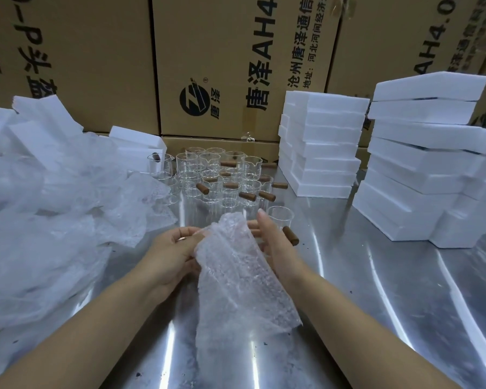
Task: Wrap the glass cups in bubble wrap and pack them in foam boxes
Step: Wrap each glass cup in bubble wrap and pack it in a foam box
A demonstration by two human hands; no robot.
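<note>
The left hand point(174, 254) pinches the bubble wrap point(236, 276) while the right hand point(275, 245) lies flat-fingered against its far side, likely to roll it; whether a cup sits inside I cannot tell. Bare glass cups point(216, 175) wait just beyond on the worktop point(376, 304), foam boxes point(323, 147) stacked at right within reach.

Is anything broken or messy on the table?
Nothing looks broken. The right-hand foam box stack is crooked, with boxes shifted and overhanging each other. On the left, foam boxes lie jumbled among loose bubble wrap.
</note>
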